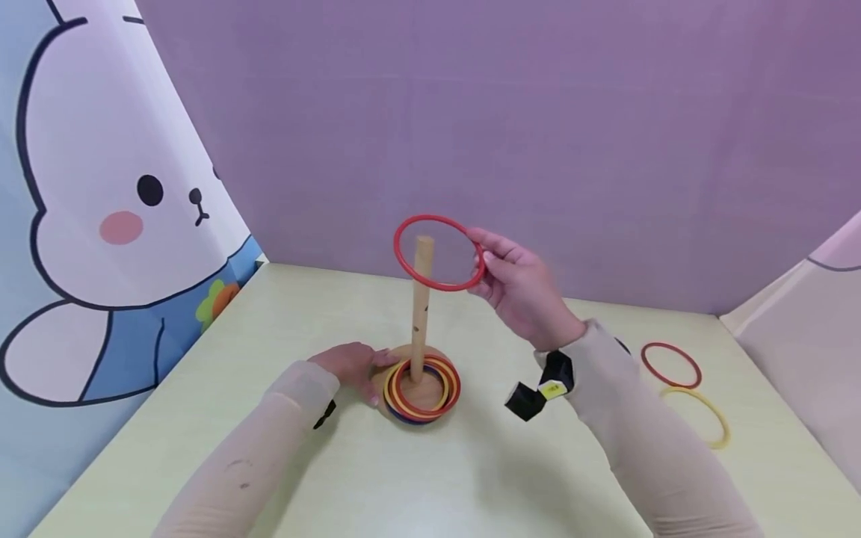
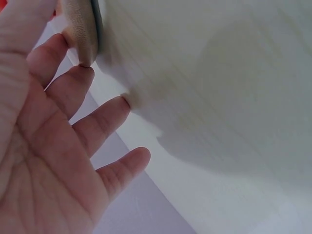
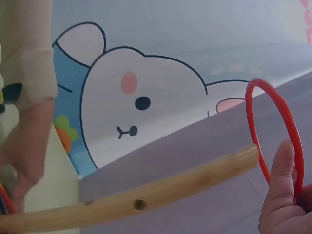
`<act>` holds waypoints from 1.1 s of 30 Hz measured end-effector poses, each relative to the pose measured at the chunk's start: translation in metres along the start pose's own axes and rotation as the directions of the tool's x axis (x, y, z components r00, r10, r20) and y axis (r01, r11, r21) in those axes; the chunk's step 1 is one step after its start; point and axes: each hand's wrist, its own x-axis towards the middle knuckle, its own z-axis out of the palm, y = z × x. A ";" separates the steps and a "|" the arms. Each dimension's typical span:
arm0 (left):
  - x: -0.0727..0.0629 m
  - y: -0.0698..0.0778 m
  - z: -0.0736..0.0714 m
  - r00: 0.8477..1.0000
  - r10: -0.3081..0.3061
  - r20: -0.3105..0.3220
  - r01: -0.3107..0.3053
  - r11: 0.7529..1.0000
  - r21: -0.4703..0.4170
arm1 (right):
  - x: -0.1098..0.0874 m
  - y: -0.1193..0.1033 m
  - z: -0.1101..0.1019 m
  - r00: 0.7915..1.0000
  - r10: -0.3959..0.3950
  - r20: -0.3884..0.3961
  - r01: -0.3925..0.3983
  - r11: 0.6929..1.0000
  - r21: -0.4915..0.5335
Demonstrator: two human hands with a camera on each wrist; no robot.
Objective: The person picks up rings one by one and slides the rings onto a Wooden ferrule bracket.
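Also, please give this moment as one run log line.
right hand: holds red ring near peg top; left hand: touches base; around peg: stacked rings; table: second red ring, yellow ring

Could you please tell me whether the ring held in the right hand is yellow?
No, the head view shows the right hand pinching a red ring.

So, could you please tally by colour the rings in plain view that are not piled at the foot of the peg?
Red: 2, the held ring in the right hand and the loose red ring on the table
Yellow: 1, the yellow ring
Total: 3
A dark sliver by the right sleeve is too hidden to identify.
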 end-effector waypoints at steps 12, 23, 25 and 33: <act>0.000 0.000 0.000 0.999 -0.051 0.007 0.051 0.997 -0.049 | -0.006 0.046 -0.002 0.995 0.093 -0.044 -0.094 0.995 -0.031; -0.004 -0.002 0.001 0.999 -0.028 -0.016 0.028 0.999 -0.036 | -0.023 0.106 -0.018 0.985 0.105 -0.135 -0.117 0.990 -0.078; -0.003 -0.002 0.001 1.000 -0.021 -0.019 0.020 0.999 -0.038 | -0.026 0.116 -0.021 0.981 0.115 -0.157 -0.128 0.989 -0.079; -0.001 -0.003 0.003 1.000 -0.008 -0.022 0.008 0.999 -0.032 | -0.036 0.141 -0.031 0.973 0.140 -0.184 -0.159 0.983 -0.090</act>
